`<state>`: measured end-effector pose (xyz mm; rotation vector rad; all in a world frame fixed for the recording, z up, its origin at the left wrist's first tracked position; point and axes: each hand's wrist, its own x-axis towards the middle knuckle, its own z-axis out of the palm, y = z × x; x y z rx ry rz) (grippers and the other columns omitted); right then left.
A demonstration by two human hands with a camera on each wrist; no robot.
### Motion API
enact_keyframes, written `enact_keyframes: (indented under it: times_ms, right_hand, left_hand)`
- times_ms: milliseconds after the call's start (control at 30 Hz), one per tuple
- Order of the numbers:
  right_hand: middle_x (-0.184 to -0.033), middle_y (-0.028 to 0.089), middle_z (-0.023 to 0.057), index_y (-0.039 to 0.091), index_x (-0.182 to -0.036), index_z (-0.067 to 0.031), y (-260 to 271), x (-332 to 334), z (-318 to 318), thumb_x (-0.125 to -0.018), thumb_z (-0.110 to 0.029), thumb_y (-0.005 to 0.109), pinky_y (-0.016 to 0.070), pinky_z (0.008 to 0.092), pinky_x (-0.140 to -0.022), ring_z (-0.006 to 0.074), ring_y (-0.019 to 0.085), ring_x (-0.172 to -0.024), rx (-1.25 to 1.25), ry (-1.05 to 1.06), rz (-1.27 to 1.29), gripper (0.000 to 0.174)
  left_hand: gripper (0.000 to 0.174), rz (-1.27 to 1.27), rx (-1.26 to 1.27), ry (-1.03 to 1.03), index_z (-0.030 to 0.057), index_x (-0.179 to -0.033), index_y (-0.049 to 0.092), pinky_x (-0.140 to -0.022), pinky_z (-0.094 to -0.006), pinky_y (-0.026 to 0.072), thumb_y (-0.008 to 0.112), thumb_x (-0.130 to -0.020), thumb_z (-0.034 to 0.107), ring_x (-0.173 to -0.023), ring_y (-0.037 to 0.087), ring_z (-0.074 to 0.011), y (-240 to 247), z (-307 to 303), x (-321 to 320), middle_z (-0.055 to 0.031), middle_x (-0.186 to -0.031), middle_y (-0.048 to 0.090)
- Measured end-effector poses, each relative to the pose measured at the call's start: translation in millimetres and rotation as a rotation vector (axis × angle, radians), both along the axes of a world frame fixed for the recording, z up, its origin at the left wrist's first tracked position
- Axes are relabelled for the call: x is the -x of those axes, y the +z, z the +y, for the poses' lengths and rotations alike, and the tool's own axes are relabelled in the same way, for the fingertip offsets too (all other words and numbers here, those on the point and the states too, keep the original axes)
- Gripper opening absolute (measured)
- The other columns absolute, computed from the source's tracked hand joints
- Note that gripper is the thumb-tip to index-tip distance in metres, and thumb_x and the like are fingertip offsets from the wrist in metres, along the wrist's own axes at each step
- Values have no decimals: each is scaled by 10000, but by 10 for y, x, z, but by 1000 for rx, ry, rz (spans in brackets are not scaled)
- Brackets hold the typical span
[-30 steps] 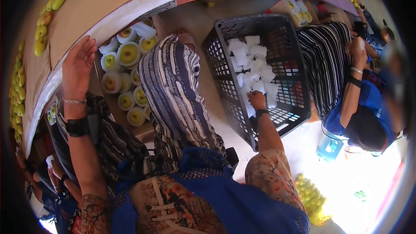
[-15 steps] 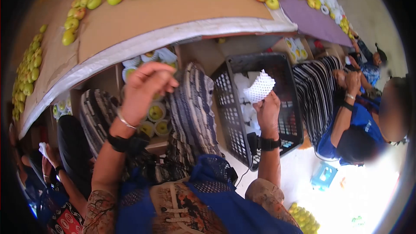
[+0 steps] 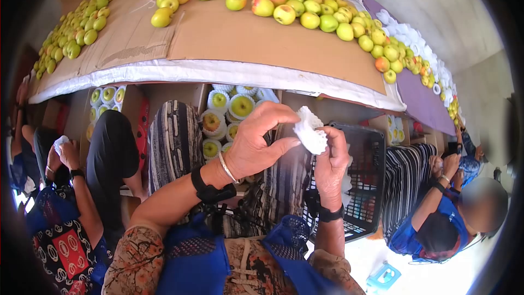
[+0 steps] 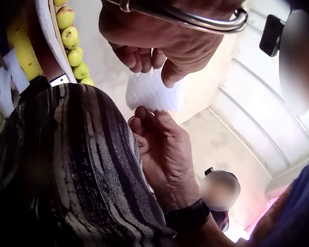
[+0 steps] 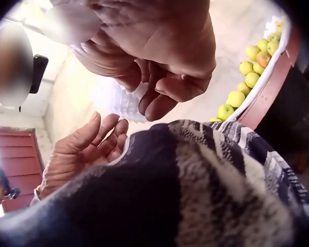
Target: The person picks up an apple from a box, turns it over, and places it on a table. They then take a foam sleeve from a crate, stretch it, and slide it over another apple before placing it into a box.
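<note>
A white foam net sleeve (image 3: pixel 310 132), the kind put round fruit, is held up in front of the body. My right hand (image 3: pixel 332 166) pinches its right end between thumb and fingers. From the left, my left hand (image 3: pixel 261 141) reaches to its other end, thumb and index finger spread apart with their tips right at the sleeve's edge. The left wrist view shows the left thumb overlapping the foam sleeve (image 4: pixel 152 92). In the right wrist view the left hand (image 5: pixel 82 149) has its fingers parted just below the sleeve.
A black plastic crate (image 3: pixel 355 221) stands right of my knees. Ahead is a cardboard-covered table (image 3: pixel 229 38) bearing many apples (image 3: pixel 309 20). Below its edge, a box holds apples in foam sleeves (image 3: pixel 241 106). People sit close on both sides; a blue stool (image 3: pixel 383 277) is at lower right.
The right hand has lifted a foam net sleeve out of the crate and brought it left. My left hand has moved right to meet it. The head view has tilted up towards the table.
</note>
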<state>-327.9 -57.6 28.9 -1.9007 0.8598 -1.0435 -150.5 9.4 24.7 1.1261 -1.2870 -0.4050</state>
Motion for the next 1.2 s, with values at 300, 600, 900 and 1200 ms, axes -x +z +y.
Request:
enact_keyframes:
  times_ms: [300, 600, 900, 1200]
  right_hand:
    - [-827, 606, 108, 600, -1020, -40, 157, -224, 139, -813, 33, 655, 482, 297, -612, 190, 605, -686, 236, -50, 233, 226]
    - [-845, 619, 86, 632, -832, -45, 394, -284, 121, -684, 30, 772, 467, 273, -607, 196, 602, -674, 455, 12, 276, 218]
    - [-886, 603, 24, 510, -833, -49, 258, -246, 72, -747, 63, 739, 450, 184, -639, 40, 548, -735, -491, 179, -102, 269]
    - [-845, 544, -4, 576, -910, -39, -85, -219, -130, -710, 77, 662, 444, 218, -625, 67, 508, -724, -48, -145, 70, 246]
  left_hand:
    - [167, 61, 47, 129, 11, -874, 618, -760, -324, 485, 746, -769, 31, -852, 614, -232, -111, -28, -148, -107, -916, 646]
    - [144, 129, 15, 166, 12, -793, 554, -768, -299, 477, 687, -774, -42, -830, 602, -165, -90, 2, -209, -90, -913, 643]
    - [142, 322, -156, -35, 24, -863, 543, -684, -231, 461, 680, -831, 9, -776, 540, -63, -161, -9, -184, -3, -822, 563]
    - [194, 299, -183, -170, 43, -904, 572, -741, -241, 455, 740, -829, 105, -810, 523, -72, -135, -1, -171, 10, -851, 565]
